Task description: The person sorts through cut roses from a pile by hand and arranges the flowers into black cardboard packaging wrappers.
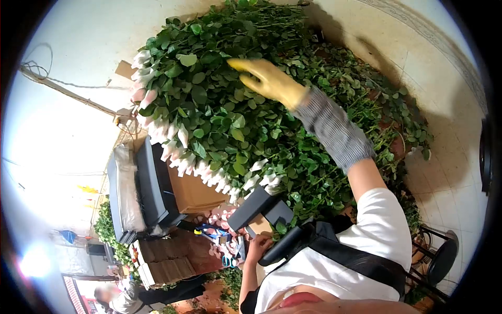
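My right hand (270, 81), in a yellow rubber glove with a grey knitted cuff, reaches over a big heap of leafy rose stems (209, 104). Its thumb and fingers are apart, with nothing visible between them. White and pale pink rose heads (178, 157), several in white sleeves, line the heap's left edge. My left hand (258, 247) is bare and low in the view, its fingers curled beside a brown and black box-like piece (253, 209). What those fingers hold is hidden; a few green leaves show close by.
Dark boxes (154, 178) and an open cardboard box (193, 188) stand left of the heap. Scissors (228, 260) and pink petals (222, 217) lie near my left hand. A black stool (442, 259) is at right. Another person (128, 298) is at lower left.
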